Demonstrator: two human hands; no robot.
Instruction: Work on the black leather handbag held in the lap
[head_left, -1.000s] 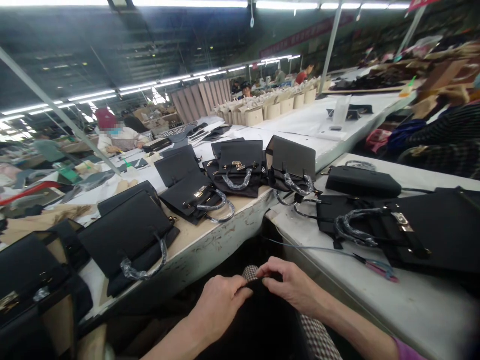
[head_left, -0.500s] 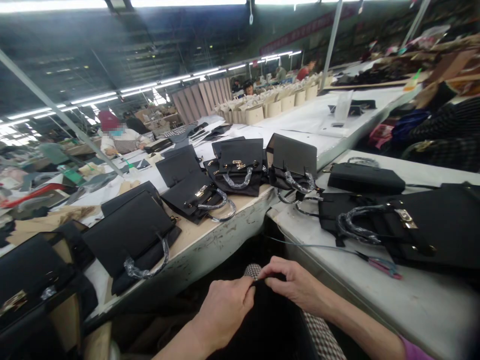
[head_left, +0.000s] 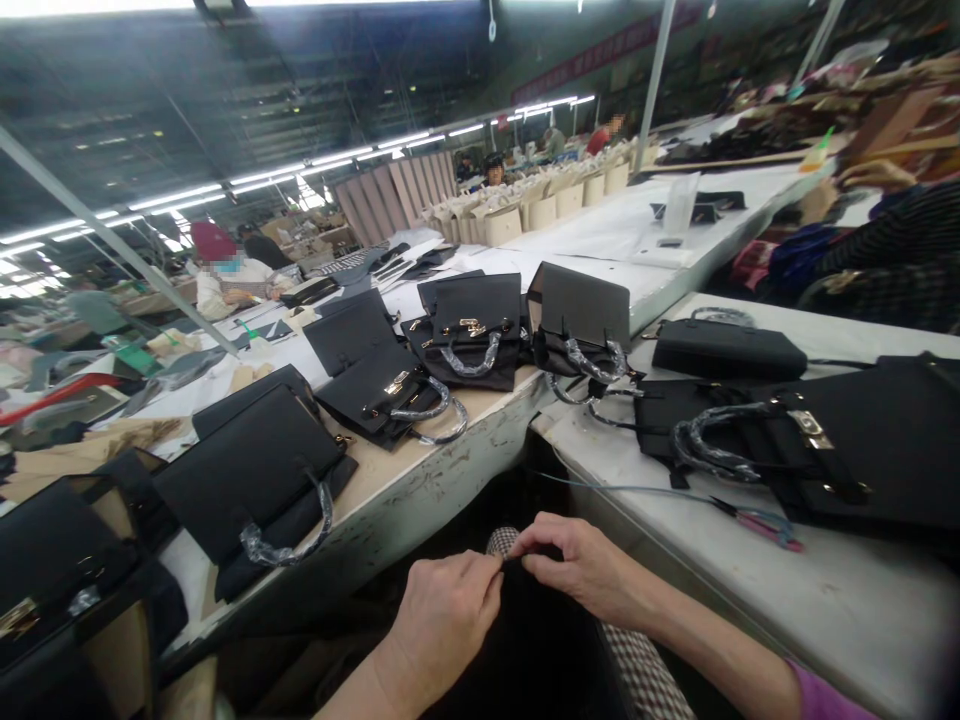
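Observation:
Low in front of me, over my lap, my left hand [head_left: 450,610] is closed, thumb and fingertips pinching the thin edge of a black piece [head_left: 536,640]. My right hand [head_left: 581,565] pinches the same edge just to the right, the fingertips of both hands almost meeting. The piece is too dark to make out its kind or where it ends. Beyond my hands, a black handbag [head_left: 255,470] with a plastic-wrapped handle stands on the left bench. To the right lies another black handbag [head_left: 862,440] with a metal clasp.
More black handbags [head_left: 476,320] line the left bench [head_left: 420,480]. On the right bench [head_left: 847,610] lie pink-handled snips [head_left: 757,525] and a black pouch-like bag [head_left: 727,348]. Cream bags [head_left: 502,220] stand farther back. A co-worker [head_left: 232,275] sits at back left; another person's sleeve [head_left: 885,240] shows at right.
My hands stay pinched on the black piece, with the left hand slightly farther left. The view has shifted a little. At far right, the other person's hand has come into view.

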